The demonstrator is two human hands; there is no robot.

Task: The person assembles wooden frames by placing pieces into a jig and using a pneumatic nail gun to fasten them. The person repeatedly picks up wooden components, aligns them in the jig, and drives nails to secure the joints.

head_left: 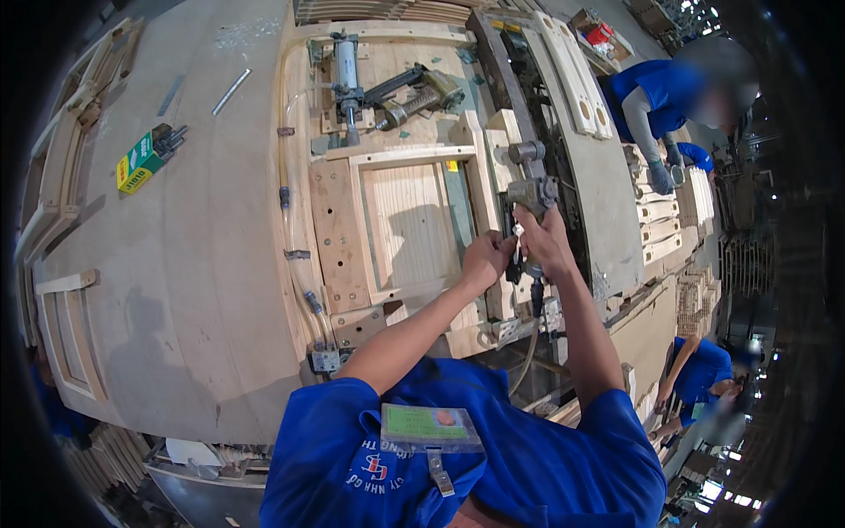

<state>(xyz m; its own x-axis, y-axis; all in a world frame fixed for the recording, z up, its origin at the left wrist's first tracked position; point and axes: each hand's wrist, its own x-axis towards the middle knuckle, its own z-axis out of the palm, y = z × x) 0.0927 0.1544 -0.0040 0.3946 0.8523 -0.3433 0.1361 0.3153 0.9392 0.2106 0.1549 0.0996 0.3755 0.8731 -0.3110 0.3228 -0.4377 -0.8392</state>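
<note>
My right hand [547,242] is wrapped round the handle of an air-powered nail gun [533,191], its hose hanging down from the grip. Close beside it, my left hand [486,261] has its fingers pinched together at the gun's dark magazine; what they grip is too small to make out. Both hands are over the right side of a wooden jig. In that jig lies a pale rectangular wooden frame [414,157], left of the hands. Farther back, a second nail gun [422,97] rests on its side next to an air cylinder [348,75].
On the left board [202,264] are a green and yellow box of nail strips [145,163] and a loose metal strip [231,92]. Another wooden frame [70,339] stands far left. An air hose [287,158] runs along the jig. A co-worker [656,97] handles wooden parts at right.
</note>
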